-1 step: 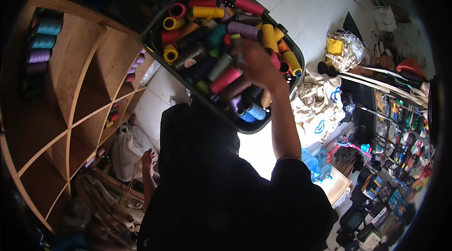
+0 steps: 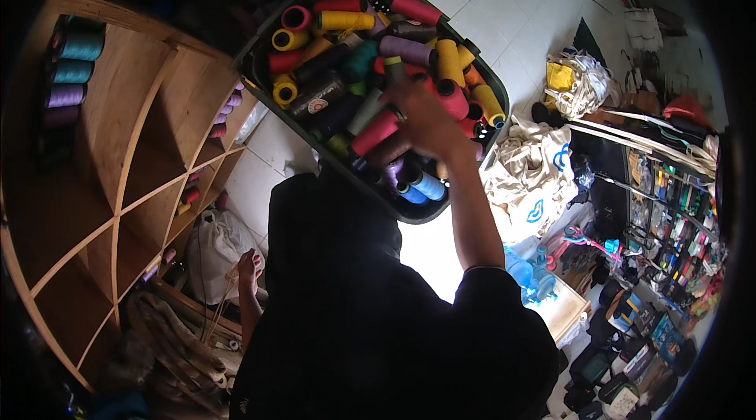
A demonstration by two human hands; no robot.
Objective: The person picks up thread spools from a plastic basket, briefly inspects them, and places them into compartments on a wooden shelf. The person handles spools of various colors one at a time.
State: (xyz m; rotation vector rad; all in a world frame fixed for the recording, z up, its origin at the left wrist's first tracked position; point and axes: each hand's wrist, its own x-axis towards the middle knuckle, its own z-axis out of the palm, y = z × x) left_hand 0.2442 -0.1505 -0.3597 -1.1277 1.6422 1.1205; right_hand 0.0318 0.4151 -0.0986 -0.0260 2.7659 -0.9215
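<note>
A dark green plastic bin (image 2: 250,66) is heaped with cones of thread in many colours. Over its right half, my right hand (image 2: 421,117) reaches down among the cones, its fingers bent and partly hidden. Beside those fingers lie a pink-red cone (image 2: 375,133), a grey-green cone (image 2: 367,110) and a dark one with a yellow-green tip (image 2: 393,62). Another red cone (image 2: 452,99) is just right of the hand. At the lower left, my left hand (image 2: 250,265) hangs beside a white bag (image 2: 214,251), fingers loosely bent and apart, with no held thing visible.
On the left, a wooden cubby shelf (image 2: 142,121) holds teal and purple cones (image 2: 81,46). Cream cloth bags (image 2: 528,172) lie right of the bin. Blue plastic bottles (image 2: 531,282), a crowded rack (image 2: 669,199) and black cases (image 2: 598,365) stand at right.
My right hand has shifted slightly left and nearer to me among the cones, uncovering more of the red cone on its right. My left hand stays in place.
</note>
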